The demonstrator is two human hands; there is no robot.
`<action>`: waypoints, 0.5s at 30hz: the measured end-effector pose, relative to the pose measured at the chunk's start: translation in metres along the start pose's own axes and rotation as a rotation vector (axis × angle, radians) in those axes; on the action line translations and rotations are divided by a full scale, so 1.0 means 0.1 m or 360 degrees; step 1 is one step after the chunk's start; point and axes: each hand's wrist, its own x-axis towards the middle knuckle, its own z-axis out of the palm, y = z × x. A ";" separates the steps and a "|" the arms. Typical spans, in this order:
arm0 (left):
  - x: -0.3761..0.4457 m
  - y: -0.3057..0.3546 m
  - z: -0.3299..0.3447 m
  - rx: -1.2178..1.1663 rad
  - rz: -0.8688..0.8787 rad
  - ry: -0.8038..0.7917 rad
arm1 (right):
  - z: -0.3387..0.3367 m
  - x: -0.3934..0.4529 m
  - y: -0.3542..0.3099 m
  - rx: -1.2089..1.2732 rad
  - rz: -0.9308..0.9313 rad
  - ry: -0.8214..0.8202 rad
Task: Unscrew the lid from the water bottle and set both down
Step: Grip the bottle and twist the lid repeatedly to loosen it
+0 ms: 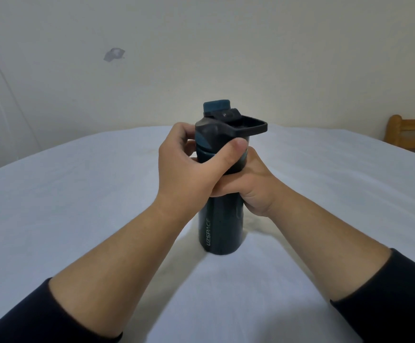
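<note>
A dark teal water bottle [220, 229] stands upright on the white bed sheet [78, 206] in the middle of the view. Its black and teal lid [216, 125], with a carry loop sticking out to the right, sits on top of it. My left hand [189, 167] wraps around the lid's lower part from the left, thumb across the front. My right hand [253, 186] grips the bottle's upper body just below the lid from the right. The bottle's middle is hidden behind both hands.
The white sheet spreads wide on all sides of the bottle. A pale wall rises behind it. A wooden bed frame or chair part [409, 134] shows at the far right edge.
</note>
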 end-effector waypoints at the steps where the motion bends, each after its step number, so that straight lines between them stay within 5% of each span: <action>1: 0.00 -0.01 -0.01 -0.0022 0.0020 -0.0010 | 0.00 0.00 0.00 0.0002 0.0012 0.0012; 15: 0.02 -0.17 -0.08 -0.0379 0.0192 -0.0262 | -0.03 0.02 0.03 -0.0085 0.0046 0.0047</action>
